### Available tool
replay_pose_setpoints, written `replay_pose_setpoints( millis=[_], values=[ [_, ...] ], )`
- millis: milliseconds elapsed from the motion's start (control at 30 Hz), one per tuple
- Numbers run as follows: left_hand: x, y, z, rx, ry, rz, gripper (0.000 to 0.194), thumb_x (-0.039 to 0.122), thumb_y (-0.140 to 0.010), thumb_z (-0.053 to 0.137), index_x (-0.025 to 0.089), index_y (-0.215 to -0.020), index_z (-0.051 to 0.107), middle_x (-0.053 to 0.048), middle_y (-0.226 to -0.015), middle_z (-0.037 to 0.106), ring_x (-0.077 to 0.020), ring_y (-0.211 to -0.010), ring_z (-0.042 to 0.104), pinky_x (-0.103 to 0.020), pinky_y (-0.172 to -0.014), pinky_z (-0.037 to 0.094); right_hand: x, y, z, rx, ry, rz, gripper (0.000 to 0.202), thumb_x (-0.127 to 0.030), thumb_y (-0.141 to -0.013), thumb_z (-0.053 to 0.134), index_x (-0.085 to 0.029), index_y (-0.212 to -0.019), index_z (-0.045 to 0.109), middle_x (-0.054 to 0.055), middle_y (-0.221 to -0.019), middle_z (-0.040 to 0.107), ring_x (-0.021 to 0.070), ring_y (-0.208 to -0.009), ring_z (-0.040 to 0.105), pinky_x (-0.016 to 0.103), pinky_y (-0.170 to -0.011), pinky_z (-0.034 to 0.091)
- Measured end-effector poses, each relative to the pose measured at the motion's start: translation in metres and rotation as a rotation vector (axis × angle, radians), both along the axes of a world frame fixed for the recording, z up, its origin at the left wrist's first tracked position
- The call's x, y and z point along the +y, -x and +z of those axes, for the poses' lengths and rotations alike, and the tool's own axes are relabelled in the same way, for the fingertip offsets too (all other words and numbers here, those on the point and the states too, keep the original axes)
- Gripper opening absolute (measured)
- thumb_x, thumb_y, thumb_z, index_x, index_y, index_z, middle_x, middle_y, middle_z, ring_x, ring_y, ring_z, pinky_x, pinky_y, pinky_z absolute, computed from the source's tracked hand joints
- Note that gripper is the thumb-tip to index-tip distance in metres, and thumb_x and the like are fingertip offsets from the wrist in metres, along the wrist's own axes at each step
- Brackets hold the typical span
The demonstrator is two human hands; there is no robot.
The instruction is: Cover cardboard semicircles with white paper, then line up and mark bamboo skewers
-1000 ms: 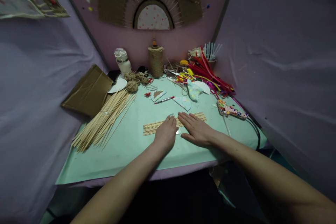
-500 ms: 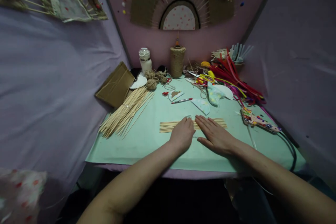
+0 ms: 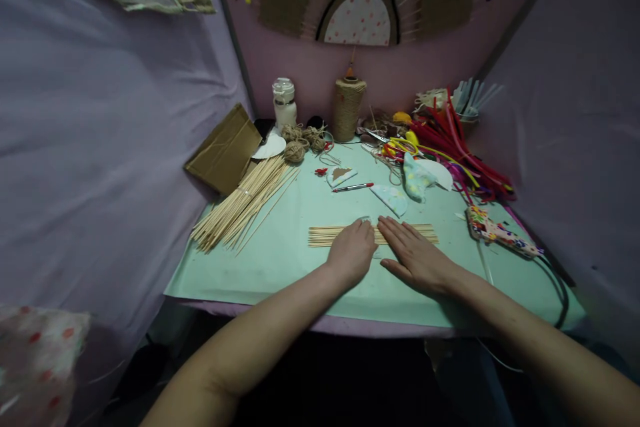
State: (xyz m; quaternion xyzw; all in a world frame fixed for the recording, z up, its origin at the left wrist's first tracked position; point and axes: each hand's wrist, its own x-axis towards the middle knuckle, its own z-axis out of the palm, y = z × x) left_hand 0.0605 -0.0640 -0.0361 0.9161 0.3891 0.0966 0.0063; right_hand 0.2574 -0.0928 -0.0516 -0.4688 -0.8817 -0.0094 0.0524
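Observation:
A flat row of thin wooden sticks (image 3: 320, 236) lies crosswise on the pale green table cover. My left hand (image 3: 353, 250) rests on its middle with the fingers curled and pressed together; what they hold, if anything, is hidden. Just to the right, my right hand (image 3: 413, 255) lies flat over the sticks, fingers stretched out. Between the hands a small clear strip (image 3: 367, 219) shows at the sticks' far edge. Beyond them are a red-tipped pen (image 3: 353, 187) and a patterned fabric half-circle (image 3: 391, 199).
A loose stick bundle (image 3: 250, 200) and leaning cardboard (image 3: 225, 150) are at the left. Twine balls (image 3: 294, 151), a jar (image 3: 285, 103) and a twine spool (image 3: 349, 110) stand behind. Scissors (image 3: 376, 136), red pipe cleaners (image 3: 470, 153) and a corded glue gun (image 3: 503, 233) are at the right.
The camera view has shifted slightly, so the table things appear a little higher and further right. Both hands keep nearly the same pose on the sticks.

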Motion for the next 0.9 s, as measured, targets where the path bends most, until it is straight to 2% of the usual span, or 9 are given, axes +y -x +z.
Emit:
replay_pose_setpoints(
  millis=[333, 533, 700, 833, 900],
  values=[
    [0.002, -0.002, -0.004, -0.010, 0.004, 0.011, 0.039, 0.022, -0.095, 0.041, 0.005, -0.128, 0.054, -0.017, -0.135, 0.056, -0.0232, -0.129, 0.048, -0.036, -0.106, 0.040, -0.001, 0.005, 0.013, -0.016, 0.108, -0.048, 0.075, -0.054, -0.094, 0.034, -0.010, -0.152, 0.016, 0.018, -0.156, 0.021, 0.0290, -0.145, 0.017, 0.050, -0.115, 0.023],
    [0.002, -0.002, -0.007, -0.031, -0.049, 0.005, 0.038, 0.021, -0.095, 0.041, 0.006, -0.126, 0.055, -0.017, -0.133, 0.058, -0.0232, -0.129, 0.048, -0.036, -0.106, 0.041, -0.001, 0.007, 0.019, -0.003, 0.163, -0.075, 0.076, -0.056, -0.094, 0.033, -0.009, -0.152, 0.017, 0.017, -0.156, 0.018, 0.0274, -0.145, 0.015, 0.049, -0.117, 0.020],
    [0.003, -0.002, -0.004, -0.013, -0.051, 0.002, 0.038, 0.021, -0.095, 0.041, 0.004, -0.126, 0.055, -0.018, -0.132, 0.058, -0.0231, -0.128, 0.049, -0.036, -0.106, 0.041, -0.001, 0.006, 0.022, 0.023, 0.189, -0.071, 0.078, -0.057, -0.094, 0.032, -0.009, -0.152, 0.013, 0.018, -0.157, 0.018, 0.0270, -0.146, 0.014, 0.049, -0.117, 0.019],
    [0.003, -0.001, -0.002, -0.019, -0.042, -0.004, 0.038, 0.021, -0.096, 0.038, 0.006, -0.126, 0.056, -0.017, -0.131, 0.059, -0.0229, -0.127, 0.050, -0.037, -0.105, 0.042, 0.002, 0.000, 0.036, 0.053, 0.124, -0.072, 0.077, -0.054, -0.095, 0.033, -0.011, -0.153, 0.008, 0.017, -0.158, 0.015, 0.0265, -0.146, 0.012, 0.051, -0.117, 0.017],
    [0.002, -0.001, -0.002, -0.024, -0.038, 0.003, 0.038, 0.022, -0.096, 0.039, 0.006, -0.126, 0.056, -0.017, -0.132, 0.059, -0.0230, -0.127, 0.050, -0.036, -0.105, 0.042, 0.009, -0.005, 0.048, 0.076, 0.048, -0.091, 0.070, -0.048, -0.096, 0.033, -0.013, -0.153, 0.011, 0.016, -0.157, 0.019, 0.0257, -0.146, 0.015, 0.052, -0.116, 0.018]
  ],
)
